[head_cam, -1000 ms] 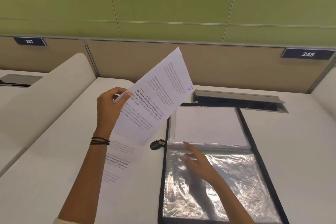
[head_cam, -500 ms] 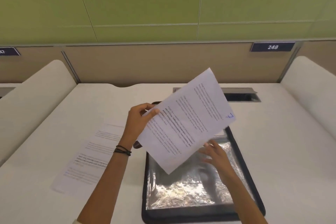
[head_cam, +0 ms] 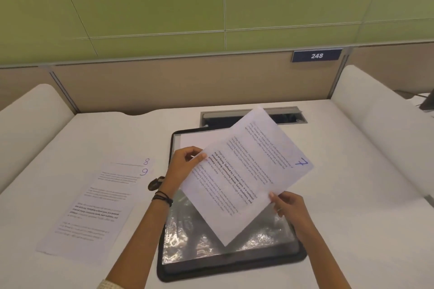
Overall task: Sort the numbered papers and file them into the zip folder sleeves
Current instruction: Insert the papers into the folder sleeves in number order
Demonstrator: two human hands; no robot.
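Note:
A printed sheet marked 7 (head_cam: 246, 171) hangs tilted in the air above the open black zip folder (head_cam: 234, 265). My left hand (head_cam: 185, 164) pinches its left edge. My right hand (head_cam: 285, 204) pinches its lower right edge. The folder lies flat on the white desk, its shiny clear sleeve (head_cam: 199, 241) facing up, a white page (head_cam: 195, 142) showing in its far half. Two more sheets lie stacked on the desk to the left, the upper one marked 9 (head_cam: 98, 206), the one beneath marked 8 (head_cam: 146, 161).
A dark zip pull (head_cam: 155, 183) lies beside the folder's left edge. An open cable hatch (head_cam: 249, 116) is set into the desk behind the folder. White curved dividers (head_cam: 375, 129) bound the desk left and right, a beige panel with plate 248 (head_cam: 316, 55) at the back.
My right hand has left the sleeve and taken hold of sheet 7's lower right edge. The sheet has come down and right over the folder. The view has swung left, showing sheets 8 and 9.

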